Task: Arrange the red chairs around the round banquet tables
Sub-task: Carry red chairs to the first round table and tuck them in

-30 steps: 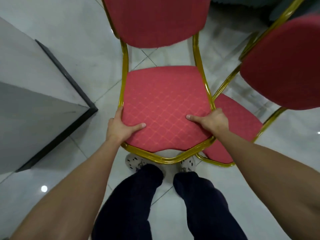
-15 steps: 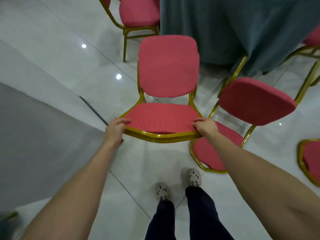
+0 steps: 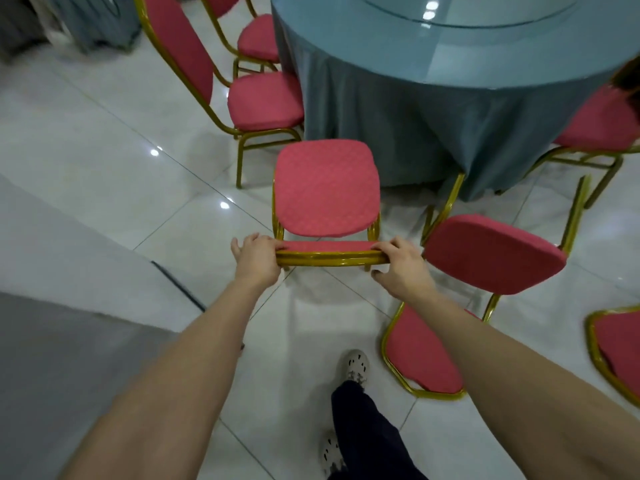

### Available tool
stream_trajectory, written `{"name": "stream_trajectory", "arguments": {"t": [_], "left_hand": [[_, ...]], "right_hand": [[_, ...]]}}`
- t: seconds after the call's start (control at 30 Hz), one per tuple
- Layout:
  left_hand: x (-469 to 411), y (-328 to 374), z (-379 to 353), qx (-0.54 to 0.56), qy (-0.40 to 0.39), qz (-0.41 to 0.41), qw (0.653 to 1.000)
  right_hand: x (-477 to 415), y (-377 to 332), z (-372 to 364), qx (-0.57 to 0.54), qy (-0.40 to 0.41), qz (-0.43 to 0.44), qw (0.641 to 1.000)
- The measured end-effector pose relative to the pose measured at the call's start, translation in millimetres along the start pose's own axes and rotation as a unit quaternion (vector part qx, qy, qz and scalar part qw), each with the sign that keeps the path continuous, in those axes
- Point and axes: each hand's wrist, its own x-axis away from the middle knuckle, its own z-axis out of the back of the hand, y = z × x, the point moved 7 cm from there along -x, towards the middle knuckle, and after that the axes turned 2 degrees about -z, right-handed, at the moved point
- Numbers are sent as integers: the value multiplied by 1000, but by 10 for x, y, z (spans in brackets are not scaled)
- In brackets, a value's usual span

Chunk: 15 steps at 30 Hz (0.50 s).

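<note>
Before the table (image 3: 450,109), both hands (arms outstretched) grip the chair (image 3: 327,188).

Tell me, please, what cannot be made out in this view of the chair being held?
Head view:
- Legs of the held chair: mostly hidden behind its own seat frame.
- Far side of the round table: cut off by top and right edges.
- Much of far-right chair: beyond right edge.
</note>
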Motion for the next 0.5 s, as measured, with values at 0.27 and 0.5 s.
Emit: {"name": "stream_trajectory", "arguments": {"t": [0.27, 0.5], "left_hand": [[-1073, 156, 691, 15, -47, -48, 998], [-2152, 385, 1150, 8, -44, -101, 994]], "right_hand": [[-1209, -209, 436, 34, -8, -13, 999], [-1850, -246, 602, -43, -31, -71, 996]]}}
